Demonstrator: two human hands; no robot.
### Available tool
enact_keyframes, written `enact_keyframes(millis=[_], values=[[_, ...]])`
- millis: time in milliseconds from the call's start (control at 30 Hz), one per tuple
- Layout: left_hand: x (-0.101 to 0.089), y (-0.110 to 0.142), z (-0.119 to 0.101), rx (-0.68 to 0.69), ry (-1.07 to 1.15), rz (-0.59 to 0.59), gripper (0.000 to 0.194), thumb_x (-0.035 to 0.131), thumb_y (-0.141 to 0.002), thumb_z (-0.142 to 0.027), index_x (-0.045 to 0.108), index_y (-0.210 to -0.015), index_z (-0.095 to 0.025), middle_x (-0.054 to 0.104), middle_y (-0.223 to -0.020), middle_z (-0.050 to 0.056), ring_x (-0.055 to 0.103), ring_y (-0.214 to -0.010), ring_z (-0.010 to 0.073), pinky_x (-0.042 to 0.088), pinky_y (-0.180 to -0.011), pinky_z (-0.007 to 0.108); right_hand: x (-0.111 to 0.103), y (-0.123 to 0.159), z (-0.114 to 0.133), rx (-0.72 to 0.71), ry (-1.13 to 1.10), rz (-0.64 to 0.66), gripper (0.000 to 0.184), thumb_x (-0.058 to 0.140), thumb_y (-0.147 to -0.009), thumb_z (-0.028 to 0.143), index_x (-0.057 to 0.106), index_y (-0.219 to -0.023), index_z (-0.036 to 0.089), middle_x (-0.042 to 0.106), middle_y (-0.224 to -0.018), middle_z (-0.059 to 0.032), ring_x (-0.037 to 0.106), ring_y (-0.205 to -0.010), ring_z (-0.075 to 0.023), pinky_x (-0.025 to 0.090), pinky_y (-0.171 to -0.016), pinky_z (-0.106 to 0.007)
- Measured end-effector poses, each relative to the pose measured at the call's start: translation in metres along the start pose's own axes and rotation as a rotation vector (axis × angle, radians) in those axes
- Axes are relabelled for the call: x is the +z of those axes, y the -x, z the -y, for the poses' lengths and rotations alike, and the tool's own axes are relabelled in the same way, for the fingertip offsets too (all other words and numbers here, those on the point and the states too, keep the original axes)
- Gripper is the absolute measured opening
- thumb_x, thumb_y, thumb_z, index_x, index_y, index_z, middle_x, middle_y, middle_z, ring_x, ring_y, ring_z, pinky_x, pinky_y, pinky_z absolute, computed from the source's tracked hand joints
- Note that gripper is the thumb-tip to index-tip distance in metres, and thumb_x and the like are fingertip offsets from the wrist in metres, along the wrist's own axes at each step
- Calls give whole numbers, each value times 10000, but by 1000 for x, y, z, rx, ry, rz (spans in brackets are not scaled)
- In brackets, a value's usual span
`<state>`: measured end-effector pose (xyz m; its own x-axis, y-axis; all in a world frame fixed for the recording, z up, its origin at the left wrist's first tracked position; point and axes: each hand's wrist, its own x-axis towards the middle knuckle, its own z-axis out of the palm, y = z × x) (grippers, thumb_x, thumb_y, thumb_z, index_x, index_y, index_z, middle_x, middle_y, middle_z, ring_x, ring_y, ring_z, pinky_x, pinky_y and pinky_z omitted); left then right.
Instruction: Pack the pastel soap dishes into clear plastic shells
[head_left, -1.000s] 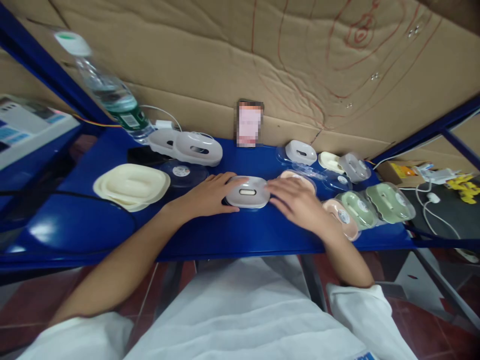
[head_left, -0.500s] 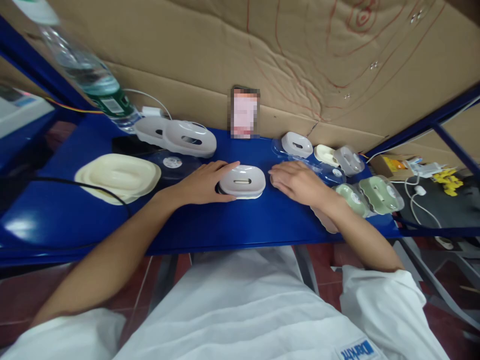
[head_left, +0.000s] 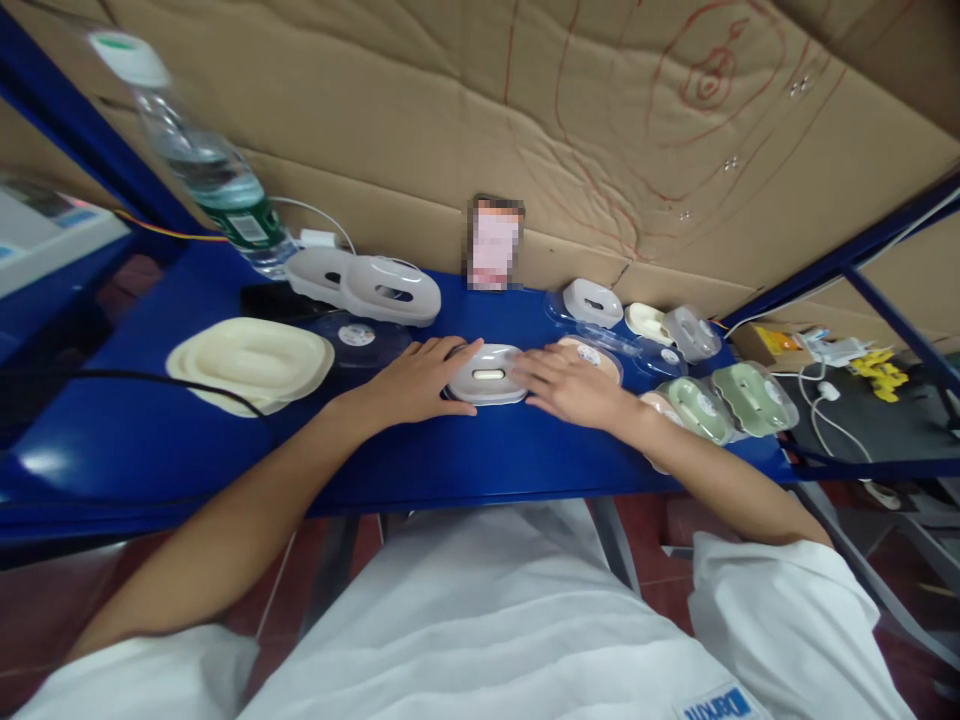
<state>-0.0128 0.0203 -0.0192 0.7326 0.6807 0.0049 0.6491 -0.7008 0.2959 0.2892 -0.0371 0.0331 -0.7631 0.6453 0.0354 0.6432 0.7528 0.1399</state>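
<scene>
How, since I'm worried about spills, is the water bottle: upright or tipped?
Upright: the bottle stands on the blue table with its white cap uppermost.

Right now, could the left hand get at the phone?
Probably yes: blue tabletop lies between the left hand and the phone, nothing apparently blocking, though that hand straddles the left end of the grey dish.

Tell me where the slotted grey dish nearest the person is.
In the head view, the slotted grey dish sits centrally on the blue table, between the left hand at its left end and the right hand at its right; the phone stands beyond it.
</scene>
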Motion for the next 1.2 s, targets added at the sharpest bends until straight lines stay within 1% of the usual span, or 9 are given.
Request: enact_keyframes(millis=[100, 233, 400, 500, 633, 767, 867, 1033, 1200], values=[[-3, 1, -2, 2, 8, -26, 999, 705, -952, -621, 236, -1747, -240, 396, -1721, 181, 418, -1552, 406, 379, -1236, 528, -19, 21, -36, 231, -12, -74, 495, 559, -1098, 346, 608, -1554, 161, 623, -1578, -183, 585, -1456, -359, 457, -1188, -559], [-6, 2, -6, 22, 34, -56, 930, 663, -985, -611, 263, -1738, -241, 463, -1667, 159, 472, -1513, 377, 390, -1232, 503, -27, 49, -96, 535, -53, 28, 435, 606, -1057, 401, 736, -1382, 142, 764, -1362, -189, 726, -1239, -374, 552, -1054, -523], [-5, 0, -12, 39, 35, -62, 899, 677, -977, -597, 311, -1722, -253, 499, -1632, 144, 528, -1451, 373, 428, -1193, 490, -24, 61, -124, 620, -200, 26, 332, 571, -1055, 426, 803, -1106, 194, 832, -1132, -126, 773, -1041, -301, 569, -931, -414], [-5, -1, -15, 53, 40, -56, 893, 684, -973, -602, 326, -1716, -259, 508, -1630, 145, 532, -1448, 376, 423, -1191, 498, -36, 56, -114, 663, -285, -178, 410, 495, -1087, 525, 740, -1070, 198, 805, -1033, -126, 747, -951, -278, 564, -904, -420], [-6, 0, -16, 10, 76, -30, 959, 746, -931, -605, 317, -1708, -243, 481, -1668, 170, 490, -1505, 396, 384, -1231, 545, -51, 35, -75, 636, -759, -481, 453, 390, -1110, 656, 608, -1120, 259, 685, -883, -30, 690, -820, -215, 575, -806, -381], [-4, -1, -12, 20, 250, 28, 1150, 847, -843, -612, 225, -1732, -232, 402, -1736, 180, 450, -1555, 414, 377, -1264, 570, -38, 0, -21, 565, -972, -346, 505, 386, -1107, 700, 629, -1092, 258, 622, -810, 8, 601, -699, -169, 514, -691, -320], [0, -3, -10, 89, 427, 50, 1248, 883, -795, -654, 190, -1744, -232, 331, -1779, 177, 388, -1609, 405, 338, -1317, 536, -12, -27, 8, 471, -914, -284, 518, 378, -1127, 641, 673, -1044, 223, 724, -949, -34, 661, -862, -189, 524, -813, -329], [6, -4, -8, 108, 543, 40, 1291, 908, -756, -679, 197, -1745, -251, 296, -1796, 170, 354, -1632, 408, 320, -1342, 547, 20, -53, 30, 549, -643, -297, 364, 366, -1163, 387, 676, -1113, 204, 750, -1123, -99, 687, -1069, -236, 500, -970, -361], [9, -2, -7, 143, 551, -7, 1270, 918, -759, -655, 204, -1732, -262, 293, -1789, 173, 343, -1637, 400, 321, -1346, 551, 18, -61, 41, 663, -403, -245, 388, 313, -1175, 307, 656, -1314, 190, 759, -1276, -124, 703, -1151, -271, 467, -1027, -394]])
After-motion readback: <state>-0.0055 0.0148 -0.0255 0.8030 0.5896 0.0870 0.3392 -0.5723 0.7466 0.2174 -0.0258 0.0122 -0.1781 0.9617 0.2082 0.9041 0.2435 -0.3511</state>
